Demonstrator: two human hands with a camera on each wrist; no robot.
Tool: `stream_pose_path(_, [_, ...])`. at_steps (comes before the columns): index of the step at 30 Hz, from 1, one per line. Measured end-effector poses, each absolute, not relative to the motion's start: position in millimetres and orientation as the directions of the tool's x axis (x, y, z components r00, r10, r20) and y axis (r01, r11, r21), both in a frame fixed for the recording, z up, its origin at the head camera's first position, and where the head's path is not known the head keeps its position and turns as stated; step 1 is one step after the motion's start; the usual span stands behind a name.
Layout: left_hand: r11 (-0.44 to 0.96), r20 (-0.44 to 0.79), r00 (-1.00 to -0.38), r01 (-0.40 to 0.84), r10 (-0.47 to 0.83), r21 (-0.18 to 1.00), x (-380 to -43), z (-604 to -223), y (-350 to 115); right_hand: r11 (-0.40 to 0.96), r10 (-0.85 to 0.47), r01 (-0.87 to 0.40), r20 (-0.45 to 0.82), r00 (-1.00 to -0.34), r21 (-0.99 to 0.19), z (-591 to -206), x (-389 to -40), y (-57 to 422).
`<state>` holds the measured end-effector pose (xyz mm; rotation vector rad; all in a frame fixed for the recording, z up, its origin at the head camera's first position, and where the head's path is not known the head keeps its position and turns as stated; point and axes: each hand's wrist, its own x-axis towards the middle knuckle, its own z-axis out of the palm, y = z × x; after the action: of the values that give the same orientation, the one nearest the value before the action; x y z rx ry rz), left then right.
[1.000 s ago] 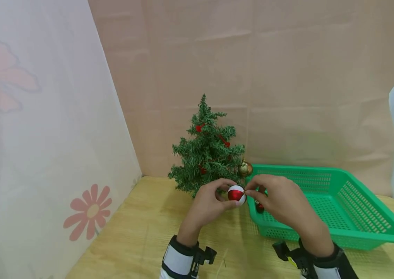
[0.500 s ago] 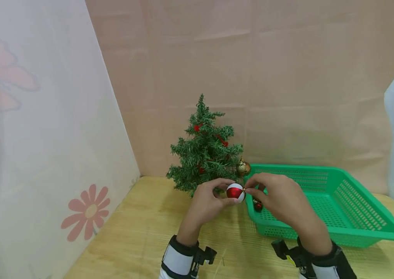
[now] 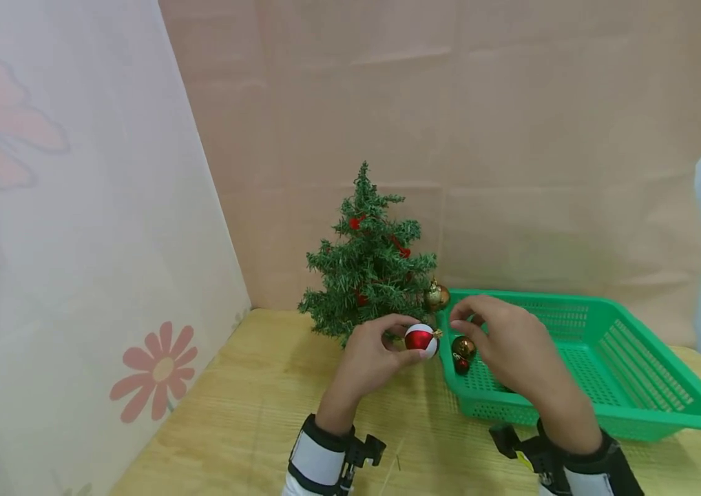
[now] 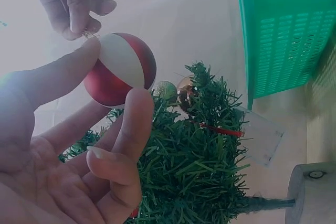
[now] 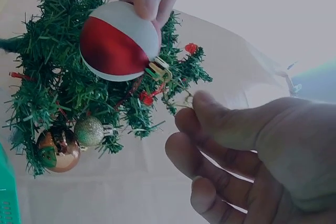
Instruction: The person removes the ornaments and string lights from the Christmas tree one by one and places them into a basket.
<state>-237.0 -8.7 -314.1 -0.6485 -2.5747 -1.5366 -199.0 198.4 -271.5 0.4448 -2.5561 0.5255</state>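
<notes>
A red-and-white Christmas bauble (image 3: 420, 340) with a gold cap is pinched between the thumb and fingers of my left hand (image 3: 370, 355), in front of the tree. Its cap points right, toward my right hand (image 3: 511, 348). In the right wrist view a thin gold hanging thread (image 5: 184, 98) runs from near the cap to my right thumb and index finger, which pinch it. The small artificial Christmas tree (image 3: 365, 265) stands just behind, with red bits among its branches. A glittery gold bauble (image 5: 89, 131) and a shiny copper one (image 5: 59, 149) hang at its right side.
A green plastic basket (image 3: 635, 428) stands right of the tree, partly beneath my right hand. Inside its left end lie a brown bauble (image 3: 464, 346) and a small red one (image 3: 461, 366). A flowered cloth (image 3: 78, 275) borders the wooden table (image 3: 233, 427) on the left.
My right fingers have moved up and slightly away from the bauble's cap, leaving the gold cap in sight. My left hand keeps its hold on the bauble. The brown bauble in the basket shows more.
</notes>
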Motion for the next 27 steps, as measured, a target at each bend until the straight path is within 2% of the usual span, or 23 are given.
stream_pose_path(6, [0.411, 0.212, -0.924, 0.336, 0.318, 0.848, -234.8, -311.3, -9.3, 0.859, -0.205, -0.418, 0.55, -0.81, -0.295, -268.2, -197.6, 199.6])
stream_pose_path(10, [0.413, 0.186, -0.921, 0.324, 0.342, 0.851, -233.6, -310.6, -9.0, 0.847, -0.205, -0.416, 0.521, -0.828, -0.329, -268.5, -197.0, 199.1])
stream_pose_path(27, [0.449, 0.203, -0.911, 0.359, 0.359, 0.818, -232.1, -309.7, -7.8, 0.841, -0.225, -0.426, 0.501, -0.836, -0.334, -268.6, -195.7, 196.1])
